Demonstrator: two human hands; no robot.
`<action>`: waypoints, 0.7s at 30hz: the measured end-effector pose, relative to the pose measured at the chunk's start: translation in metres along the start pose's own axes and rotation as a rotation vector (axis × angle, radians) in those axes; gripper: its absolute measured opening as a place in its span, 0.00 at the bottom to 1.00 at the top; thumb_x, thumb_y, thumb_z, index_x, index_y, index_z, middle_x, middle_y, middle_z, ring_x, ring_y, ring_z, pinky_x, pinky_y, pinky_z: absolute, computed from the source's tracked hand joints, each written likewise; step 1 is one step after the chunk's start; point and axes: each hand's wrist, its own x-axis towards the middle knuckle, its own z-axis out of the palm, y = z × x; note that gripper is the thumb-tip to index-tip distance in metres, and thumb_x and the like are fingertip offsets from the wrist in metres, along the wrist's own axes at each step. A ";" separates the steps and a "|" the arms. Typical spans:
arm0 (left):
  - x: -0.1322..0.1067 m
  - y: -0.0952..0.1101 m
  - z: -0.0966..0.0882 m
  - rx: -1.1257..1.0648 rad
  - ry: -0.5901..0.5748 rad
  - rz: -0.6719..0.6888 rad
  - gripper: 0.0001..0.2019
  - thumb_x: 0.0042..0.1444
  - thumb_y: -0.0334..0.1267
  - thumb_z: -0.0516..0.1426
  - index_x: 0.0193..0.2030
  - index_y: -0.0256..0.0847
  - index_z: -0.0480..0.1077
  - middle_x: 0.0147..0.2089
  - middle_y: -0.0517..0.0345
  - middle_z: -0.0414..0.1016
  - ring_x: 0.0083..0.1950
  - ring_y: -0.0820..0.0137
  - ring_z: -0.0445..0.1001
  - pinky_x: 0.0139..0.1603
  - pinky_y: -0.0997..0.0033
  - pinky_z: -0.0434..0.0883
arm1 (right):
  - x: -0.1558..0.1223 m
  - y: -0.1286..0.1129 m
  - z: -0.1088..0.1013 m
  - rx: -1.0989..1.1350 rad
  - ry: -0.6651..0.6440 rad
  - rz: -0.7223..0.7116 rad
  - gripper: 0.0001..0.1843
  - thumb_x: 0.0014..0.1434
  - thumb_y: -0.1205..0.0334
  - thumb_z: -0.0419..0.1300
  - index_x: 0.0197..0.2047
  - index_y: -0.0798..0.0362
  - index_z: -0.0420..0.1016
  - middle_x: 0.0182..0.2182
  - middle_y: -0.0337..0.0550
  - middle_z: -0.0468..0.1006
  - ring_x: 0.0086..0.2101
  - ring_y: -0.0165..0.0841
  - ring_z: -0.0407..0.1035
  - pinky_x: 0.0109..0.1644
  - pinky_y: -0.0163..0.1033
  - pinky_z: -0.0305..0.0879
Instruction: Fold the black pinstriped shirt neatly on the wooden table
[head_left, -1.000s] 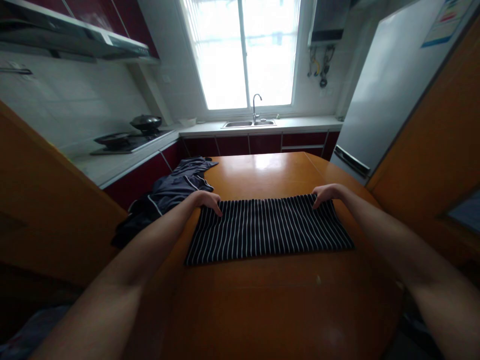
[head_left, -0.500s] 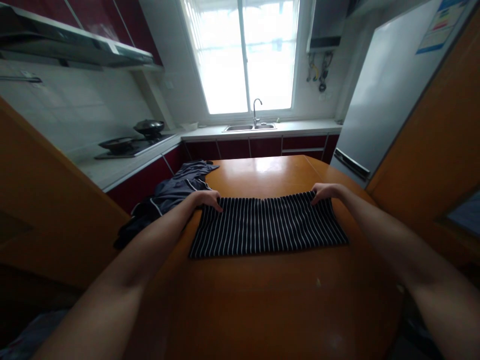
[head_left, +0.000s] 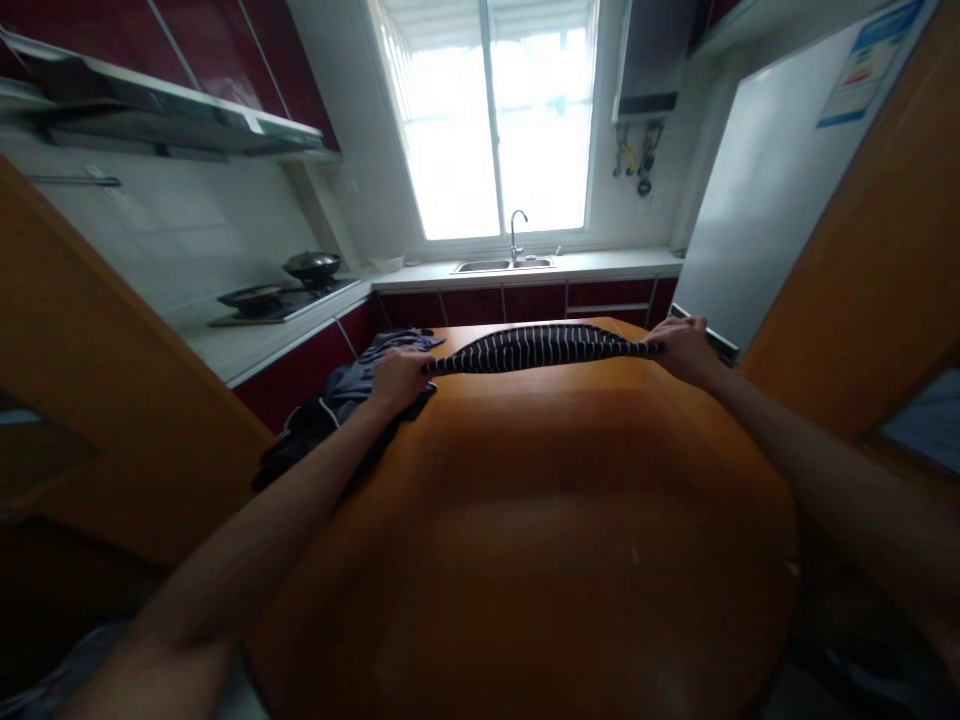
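A black cloth with white stripes [head_left: 536, 347] hangs stretched between my two hands, lifted above the far part of the wooden table [head_left: 525, 520]. It is seen nearly edge-on, bunched narrow at both ends and wider in the middle. My left hand [head_left: 400, 378] is closed on its left end, in front of a pile of dark clothes [head_left: 352, 385]. At the right end, my right hand [head_left: 681, 348] grips the cloth, fingers wrapped round it. What kind of garment or cloth this is, I cannot make out.
Behind the table runs a counter with a sink [head_left: 484, 266] and a tap [head_left: 516, 235]. Pans [head_left: 311, 267] stand on the stove at the left. A fridge [head_left: 765, 190] is at the right, and wooden door panels flank both sides.
The striped cloth lay flat on the table under my hands. Now both hands have raised it and moved it away from me, pulled taut, with my hands slightly farther apart.
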 end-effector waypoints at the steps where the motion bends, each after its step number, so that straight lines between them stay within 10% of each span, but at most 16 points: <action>1: -0.023 0.007 0.007 0.021 0.016 0.052 0.09 0.64 0.40 0.58 0.45 0.42 0.79 0.41 0.54 0.80 0.46 0.61 0.73 0.53 0.59 0.64 | -0.022 -0.005 0.003 0.002 0.011 -0.056 0.12 0.62 0.61 0.56 0.38 0.49 0.83 0.41 0.46 0.84 0.48 0.45 0.71 0.56 0.56 0.47; 8: -0.164 0.033 0.047 -0.043 -0.098 0.334 0.17 0.59 0.26 0.53 0.47 0.46 0.78 0.48 0.57 0.83 0.49 0.63 0.77 0.53 0.58 0.68 | -0.159 -0.043 0.026 0.094 -0.101 -0.269 0.19 0.58 0.75 0.53 0.41 0.47 0.82 0.40 0.42 0.84 0.47 0.38 0.71 0.58 0.51 0.45; 21: -0.236 0.009 -0.003 -0.074 -0.144 0.329 0.11 0.64 0.30 0.52 0.41 0.45 0.76 0.45 0.57 0.81 0.47 0.66 0.76 0.52 0.62 0.69 | -0.209 -0.032 0.008 0.096 -0.247 -0.284 0.23 0.56 0.73 0.54 0.49 0.47 0.82 0.47 0.48 0.81 0.51 0.42 0.71 0.58 0.53 0.55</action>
